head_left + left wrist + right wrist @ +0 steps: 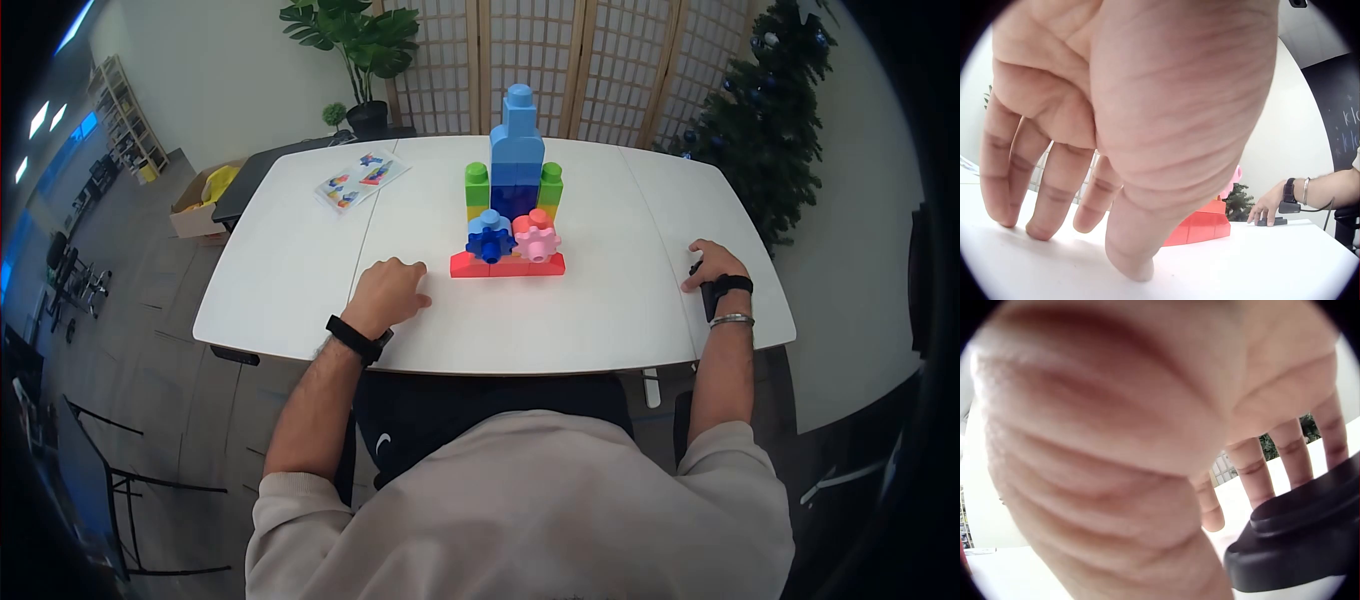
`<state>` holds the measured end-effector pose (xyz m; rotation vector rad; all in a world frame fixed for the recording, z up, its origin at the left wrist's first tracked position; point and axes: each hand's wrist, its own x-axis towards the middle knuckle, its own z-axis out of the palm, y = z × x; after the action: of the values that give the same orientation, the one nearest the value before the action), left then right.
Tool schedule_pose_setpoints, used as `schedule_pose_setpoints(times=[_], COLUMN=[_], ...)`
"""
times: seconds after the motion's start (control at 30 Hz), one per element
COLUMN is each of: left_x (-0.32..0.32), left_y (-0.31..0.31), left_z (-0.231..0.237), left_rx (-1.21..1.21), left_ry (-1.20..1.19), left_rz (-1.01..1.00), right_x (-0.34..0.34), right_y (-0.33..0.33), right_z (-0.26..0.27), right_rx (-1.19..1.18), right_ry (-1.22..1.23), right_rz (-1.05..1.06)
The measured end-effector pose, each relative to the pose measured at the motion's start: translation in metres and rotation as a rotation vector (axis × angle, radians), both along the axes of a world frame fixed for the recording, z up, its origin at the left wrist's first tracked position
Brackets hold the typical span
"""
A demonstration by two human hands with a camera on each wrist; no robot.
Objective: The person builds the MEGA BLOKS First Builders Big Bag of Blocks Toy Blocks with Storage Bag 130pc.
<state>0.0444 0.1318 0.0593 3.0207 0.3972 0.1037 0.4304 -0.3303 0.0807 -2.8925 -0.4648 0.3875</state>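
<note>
A tower of large toy blocks [517,150] stands upright near the middle of the white table. Light blue blocks top dark blue ones, with green blocks [477,180] on both sides. At its front sit a dark blue gear [491,243] and a pink gear [537,244], above a long red base [508,266]. To the left of the base, my left hand [388,295] rests its fingertips on the tabletop, holding nothing. My right hand [718,265] rests at the table's right side, its fingers relaxed over a flat black object [1297,540] beneath the palm.
A clear sheet with pictures of coloured blocks [362,180] lies at the table's back left. The white table [620,330] has its front edge against my lap. Behind it stand a potted plant [368,118], a folding screen [620,80] and a decorated Christmas tree [760,130].
</note>
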Motion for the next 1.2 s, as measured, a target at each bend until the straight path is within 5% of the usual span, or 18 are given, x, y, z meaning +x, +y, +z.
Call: schedule_pose_setpoints(times=[0.47, 0.8, 1.0, 1.07, 1.2], left_x=[0.001, 0.002, 0.001, 0.0, 0.0], left_y=[0.003, 0.0, -0.001, -0.003, -0.002], left_z=[-0.002, 0.002, 0.007, 0.007, 0.004], left_rx=[-0.005, -0.001, -0.02, -0.013, -0.011], left_ry=[0.006, 0.073, 0.081, 0.059, 0.049], left_rz=[0.007, 0.038, 0.043, 0.028, 0.021], right_x=[-0.005, -0.042, -0.053, -0.063, -0.1], right_y=[0.011, 0.043, 0.051, 0.054, 0.059], right_z=[0.01, 0.063, 0.085, 0.098, 0.123], right_rx=[0.09, 0.512, 0.746, 1.044, 1.094], right_ry=[-0.217, -0.58, -0.627, -0.463, -0.513], right_rz=[-0.049, 0.175, 0.229, 0.367, 0.456])
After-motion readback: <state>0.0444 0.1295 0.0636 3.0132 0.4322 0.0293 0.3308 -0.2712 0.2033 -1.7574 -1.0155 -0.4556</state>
